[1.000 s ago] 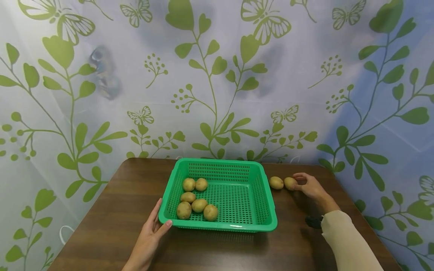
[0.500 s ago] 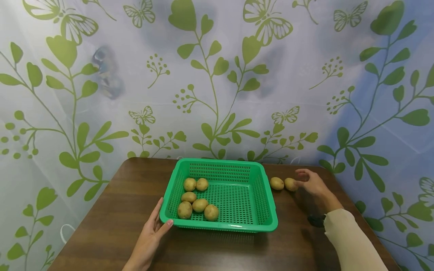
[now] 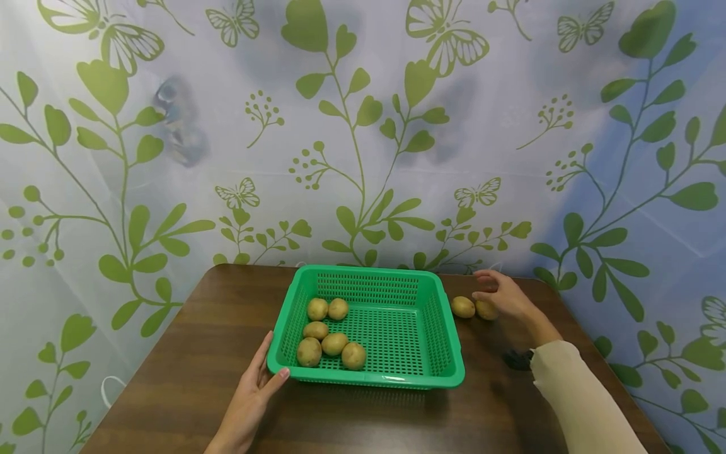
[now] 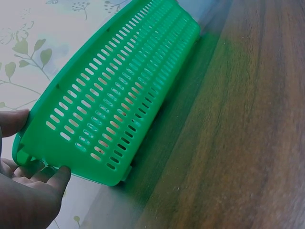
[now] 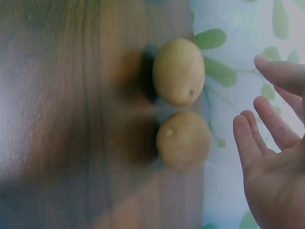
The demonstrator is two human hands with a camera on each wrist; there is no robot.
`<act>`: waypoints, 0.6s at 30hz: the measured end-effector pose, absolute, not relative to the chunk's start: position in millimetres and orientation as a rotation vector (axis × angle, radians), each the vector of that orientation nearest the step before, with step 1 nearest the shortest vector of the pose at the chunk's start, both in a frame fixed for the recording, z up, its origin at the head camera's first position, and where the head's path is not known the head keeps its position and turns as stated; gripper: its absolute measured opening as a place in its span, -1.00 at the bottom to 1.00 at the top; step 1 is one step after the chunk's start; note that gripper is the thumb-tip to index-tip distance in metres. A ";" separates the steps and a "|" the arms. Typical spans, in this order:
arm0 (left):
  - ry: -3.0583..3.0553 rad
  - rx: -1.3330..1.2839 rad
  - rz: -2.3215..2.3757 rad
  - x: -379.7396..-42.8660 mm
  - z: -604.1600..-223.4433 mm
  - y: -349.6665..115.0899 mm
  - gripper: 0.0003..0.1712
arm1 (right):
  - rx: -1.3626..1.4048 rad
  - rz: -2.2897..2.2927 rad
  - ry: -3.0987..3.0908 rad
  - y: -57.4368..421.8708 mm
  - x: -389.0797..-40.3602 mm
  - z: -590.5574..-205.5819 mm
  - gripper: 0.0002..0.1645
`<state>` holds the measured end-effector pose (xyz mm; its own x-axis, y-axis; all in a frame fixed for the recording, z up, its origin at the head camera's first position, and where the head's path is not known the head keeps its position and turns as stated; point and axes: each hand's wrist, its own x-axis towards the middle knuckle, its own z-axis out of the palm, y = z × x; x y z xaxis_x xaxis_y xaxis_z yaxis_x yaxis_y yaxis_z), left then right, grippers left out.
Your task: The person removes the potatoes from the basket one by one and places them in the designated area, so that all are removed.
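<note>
1. Right hand (image 3: 505,299): your fingers are extended and slightly bent, thumb apart, with nothing held. The hand hangs over the two loose potatoes, partly covering the right potato (image 3: 487,311) in the head view. A grasp begun from too far to one side could push a potato away instead of enclosing it.

2. Loose pair: the right potato and the left potato (image 3: 463,307) lie just beside each other on the desk (image 3: 198,347), right of the basket (image 3: 363,379). With so little room between them, fingers closing on one could knock the other. Being rounded, either may roll, perhaps towards the far edge of the desk.

3. Left hand (image 3: 244,400): you grip the near left corner of the basket, thumb over the rim and fingers beneath. Held at this corner alone, the basket could swivel or slide if its right side were bumped.

4. Basket contents: six potatoes (image 3: 334,344) rest in its left part. Should your left hand lift the corner, they would probably roll right.

5. Right wall: it stands between the loose pair and the basket's floor. A potato carried too low could strike this rim and slip free.
</note>
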<state>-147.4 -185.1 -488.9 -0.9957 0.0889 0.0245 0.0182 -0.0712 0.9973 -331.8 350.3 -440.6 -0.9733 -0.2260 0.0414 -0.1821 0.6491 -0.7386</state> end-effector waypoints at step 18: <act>2.107 0.114 2.262 -146.7 -485.1 -183.9 -0.04 | -0.546 -1.252 2.742 307.9 -337.6 -422.2 -0.35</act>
<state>-146.7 -183.9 -485.1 -0.9961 0.0853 0.0214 0.0153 -0.0717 0.9973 -337.6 307.9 -422.2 -0.9335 -0.3504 0.0754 -0.2865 0.6030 -0.7445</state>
